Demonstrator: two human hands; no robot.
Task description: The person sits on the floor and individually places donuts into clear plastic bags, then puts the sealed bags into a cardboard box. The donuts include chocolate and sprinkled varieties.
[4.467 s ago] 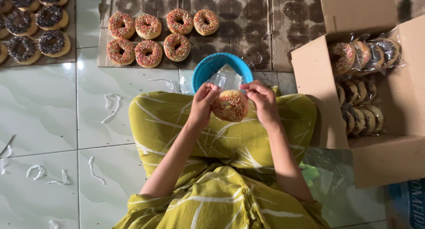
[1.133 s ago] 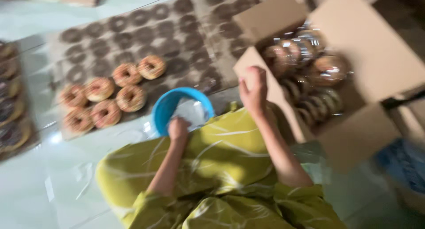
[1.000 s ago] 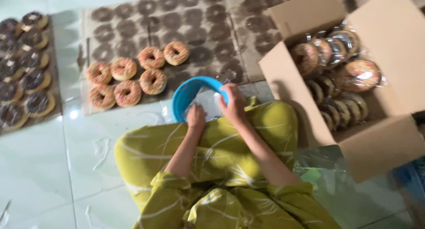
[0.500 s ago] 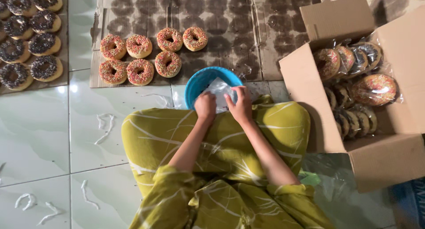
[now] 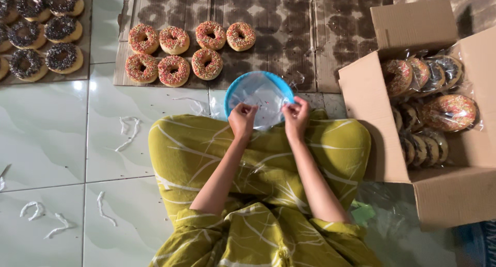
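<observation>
My left hand (image 5: 242,119) and my right hand (image 5: 296,115) each pinch a side of a clear plastic bag (image 5: 262,103), holding it spread over a blue bowl (image 5: 235,88) just past my knees. The bag looks empty. Several sprinkle-topped donuts (image 5: 174,69) lie unwrapped on stained cardboard (image 5: 289,29) beyond the bowl. To the right, an open cardboard box (image 5: 369,101) holds several donuts wrapped in clear plastic, with one sprinkle donut in its bag (image 5: 448,112) lying on top.
Several chocolate-sprinkled donuts (image 5: 61,58) sit on another cardboard sheet at the far left. White plastic strips (image 5: 127,128) are scattered on the pale tiled floor. More clear plastic bags (image 5: 382,205) lie beside my right leg. My lap is covered in yellow-green patterned cloth (image 5: 258,158).
Earlier I held a sprinkle donut in a bag; a bagged donut now lies on top in the box. Both hands came back to the bowl and lifted a fresh empty bag, spreading it apart.
</observation>
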